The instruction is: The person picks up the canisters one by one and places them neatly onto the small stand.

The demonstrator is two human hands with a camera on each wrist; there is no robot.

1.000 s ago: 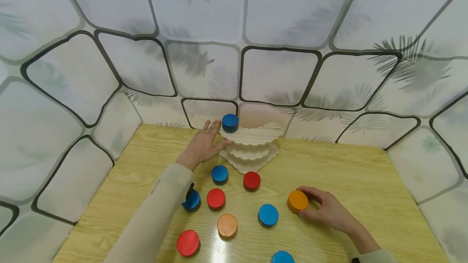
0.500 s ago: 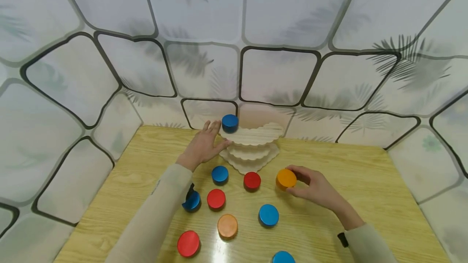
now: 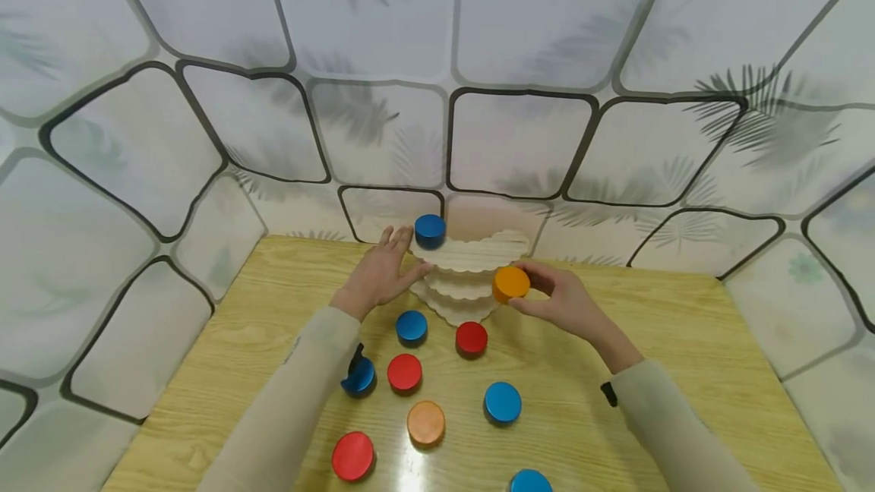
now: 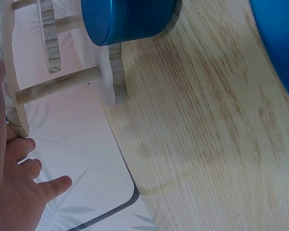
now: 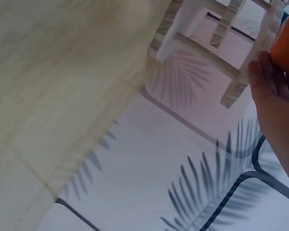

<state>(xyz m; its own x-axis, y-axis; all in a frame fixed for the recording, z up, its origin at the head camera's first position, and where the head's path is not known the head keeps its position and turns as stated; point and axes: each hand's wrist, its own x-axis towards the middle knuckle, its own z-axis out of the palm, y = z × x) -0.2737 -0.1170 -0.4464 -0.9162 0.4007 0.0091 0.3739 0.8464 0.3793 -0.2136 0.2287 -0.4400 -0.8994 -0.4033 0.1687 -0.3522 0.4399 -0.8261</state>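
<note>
My right hand point(image 3: 562, 304) pinches an orange disc point(image 3: 510, 285) between thumb and fingers, at the right side of a tiered wooden stand point(image 3: 478, 253). In the right wrist view this orange disc point(image 5: 287, 45) appears at the upper right, raised near the level of the top tier. A blue disc point(image 3: 430, 231) sits on the left end of that tier. My left hand point(image 3: 379, 272) rests against the stand's left end, fingers extended and thumb touching the scalloped edge. Seen from the left wrist, the stand point(image 4: 62, 86) has round posts between its tiers.
On the table point(image 3: 683, 370) lie several loose discs: red point(image 3: 471, 339), blue point(image 3: 412, 326), red point(image 3: 404, 373), blue point(image 3: 502, 403), orange point(image 3: 426, 424) and red point(image 3: 353, 456). My left sleeve partly covers another blue disc point(image 3: 360, 378). A patterned wall point(image 3: 519, 143) stands behind the stand.
My right hand has carried the orange disc leftward and away from me, from the right part of the table to the stand's right side. The left hand has stayed in place.
</note>
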